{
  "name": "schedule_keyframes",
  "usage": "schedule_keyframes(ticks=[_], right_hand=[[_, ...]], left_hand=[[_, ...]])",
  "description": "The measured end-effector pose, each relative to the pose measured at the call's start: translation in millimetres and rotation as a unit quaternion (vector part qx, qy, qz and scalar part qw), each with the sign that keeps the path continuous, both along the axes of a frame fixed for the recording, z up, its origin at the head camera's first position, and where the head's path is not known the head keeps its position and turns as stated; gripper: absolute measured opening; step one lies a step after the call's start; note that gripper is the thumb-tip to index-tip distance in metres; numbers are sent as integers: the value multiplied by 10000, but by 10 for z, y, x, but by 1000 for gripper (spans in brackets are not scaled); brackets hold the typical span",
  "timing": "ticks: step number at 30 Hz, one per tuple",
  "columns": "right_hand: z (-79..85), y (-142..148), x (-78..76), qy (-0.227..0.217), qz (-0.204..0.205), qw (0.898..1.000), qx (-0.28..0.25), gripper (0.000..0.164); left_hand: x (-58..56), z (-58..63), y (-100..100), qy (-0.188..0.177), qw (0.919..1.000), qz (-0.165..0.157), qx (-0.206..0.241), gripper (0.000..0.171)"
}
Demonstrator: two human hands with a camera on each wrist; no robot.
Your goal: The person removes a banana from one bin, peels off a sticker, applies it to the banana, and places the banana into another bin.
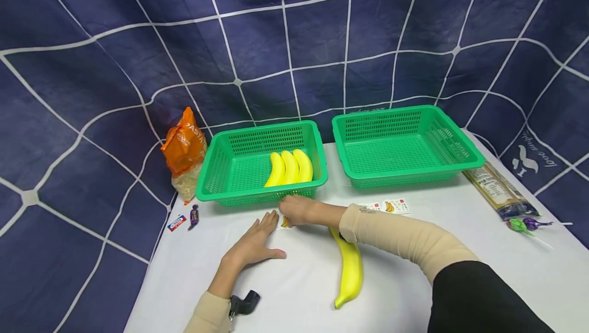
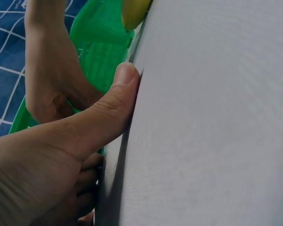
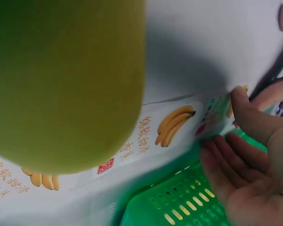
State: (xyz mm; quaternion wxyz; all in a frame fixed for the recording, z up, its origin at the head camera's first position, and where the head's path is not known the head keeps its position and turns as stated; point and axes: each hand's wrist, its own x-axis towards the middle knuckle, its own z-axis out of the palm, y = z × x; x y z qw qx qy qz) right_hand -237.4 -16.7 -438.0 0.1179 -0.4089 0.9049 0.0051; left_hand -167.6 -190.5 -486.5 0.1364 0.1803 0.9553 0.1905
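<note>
- Banana card [image 1: 284, 222] was on the white table [image 1: 294, 297], in front of the left green basket [image 1: 244, 196], and it was partly covered by the right hand [image 1: 296, 209].
- The right hand touched this card. In the right wrist view its thumb and its fingers were apart, with a part of the card between them; I could not tell if they pinched it.
- The left hand [image 1: 250, 243] lay palm down on the table, with straight fingers and the thumb spread to the side. Its fingertips were just beside the card.
- More cards [image 1: 397, 206] with printed bananas lay farther to the right, near the right green basket [image 1: 414, 173]; the right sleeve [image 1: 395, 233] hid a part of them.
- A big banana [image 1: 352, 274] was on the table, and its upper end went under the right wrist.
- Three small bananas [image 1: 290, 167] stood side by side in the right part of the left green basket.
- At the left there were an orange bag [image 1: 185, 143], a purple sweet [image 1: 194, 216] and a small packet [image 1: 177, 223].
- At the right there were a long packet [image 1: 501, 190] and two lollipops [image 1: 518, 226].
</note>
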Motion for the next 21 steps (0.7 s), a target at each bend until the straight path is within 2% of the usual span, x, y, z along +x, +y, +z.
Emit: schedule_keyframes(ticks=[6,13,21], right_hand=[[-53,-27,-33,239,213,9994,-128,26],[-86,-72,-88,270,360,9986,-260,25],[-101,-131,-85,727,586,9955,-186,17]], left_hand=[[-8,10,-16,-133,9998,0,152,119],[-7,29,-34,-200,9992,-105,343,118],[-14,25,-66,-136,9990,-176,377,116]])
